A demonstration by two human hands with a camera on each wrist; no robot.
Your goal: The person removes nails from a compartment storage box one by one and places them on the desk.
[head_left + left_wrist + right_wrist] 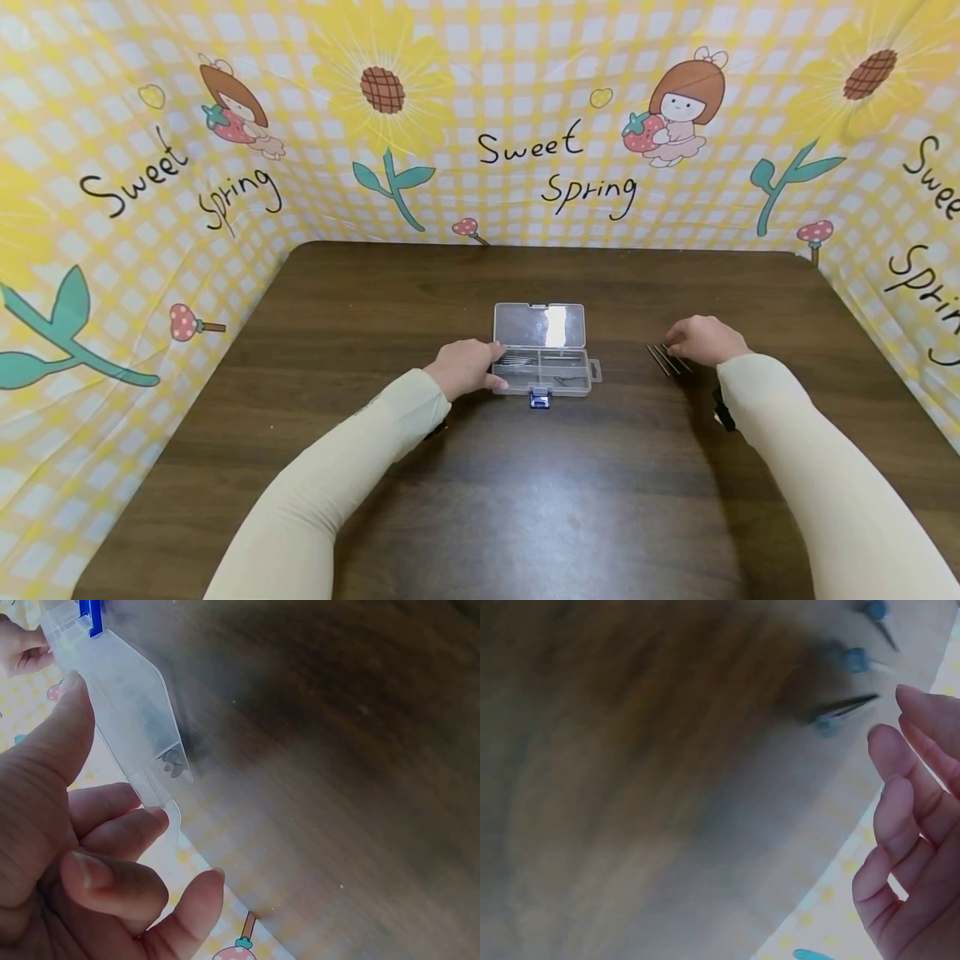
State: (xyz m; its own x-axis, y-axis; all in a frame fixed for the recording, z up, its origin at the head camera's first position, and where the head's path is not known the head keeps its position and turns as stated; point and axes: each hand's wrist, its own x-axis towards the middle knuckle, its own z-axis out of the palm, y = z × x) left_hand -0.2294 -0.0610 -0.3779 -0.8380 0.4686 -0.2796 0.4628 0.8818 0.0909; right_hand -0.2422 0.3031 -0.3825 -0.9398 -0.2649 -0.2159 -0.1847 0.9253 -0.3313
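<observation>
A clear plastic compartment box (517, 326) stands with its lid raised at the back, in the middle of the table in the head view. My left hand (467, 367) holds its left end, thumb (64, 727) along the front side and fingertips at the rear corner. Several thin metal pieces lie in its compartments. Right of the box, several long, thin nail-like metal pieces (660, 361) lie side by side. My right hand (705, 340) is at their far ends, fingers bent and thumb near the forefinger. In the right wrist view its fingertips (885, 746) are just short of one nail-like piece.
The box has a blue latch (540, 400) hanging at its front and a clear hanging tab (596, 371) on its right. A brown wooden table (570, 500) lies beneath. Yellow checked cloth (495, 100) with printed flowers stands behind and along both sides.
</observation>
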